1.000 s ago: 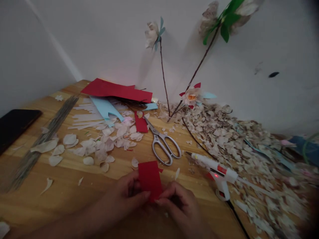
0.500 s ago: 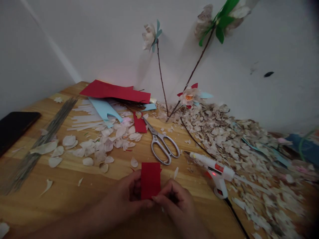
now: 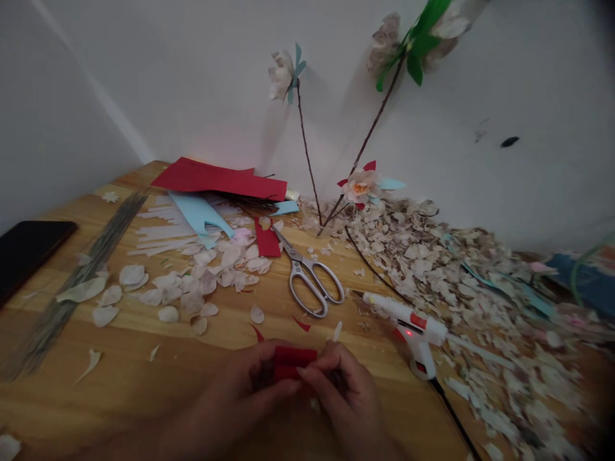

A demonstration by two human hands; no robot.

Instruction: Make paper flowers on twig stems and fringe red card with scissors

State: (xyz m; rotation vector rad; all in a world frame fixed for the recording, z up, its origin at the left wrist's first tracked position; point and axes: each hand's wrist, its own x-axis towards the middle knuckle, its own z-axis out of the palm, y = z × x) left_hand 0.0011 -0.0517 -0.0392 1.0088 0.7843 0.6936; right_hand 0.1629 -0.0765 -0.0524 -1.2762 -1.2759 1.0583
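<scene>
Between my two hands is a small piece of red paper [image 3: 294,356], curled over so that its upper part bends toward me. My left hand [image 3: 252,381] is closed on its left side, thumb in front. My right hand [image 3: 339,378] pinches its right edge between thumb and fingers. Just beyond them lie two thin red scraps [image 3: 302,324] on the wood. Farther off, silver scissors [image 3: 312,282] rest with their blades near a cut red piece [image 3: 267,238]. To the right, a white glue gun [image 3: 403,320] lies with a red light on.
Pale petals [image 3: 196,288] are scattered at left, beside a bundle of thin wires [image 3: 91,269] and a black phone [image 3: 33,256]. Red sheets [image 3: 216,179] lie at the back. A large heap of dried petals [image 3: 427,250] covers the right. Flower stems [image 3: 307,153] lean against the wall.
The red paper stood flat and upright; now it is folded over and looks much shorter. My hands stay close to the same spot. The view has shifted slightly.
</scene>
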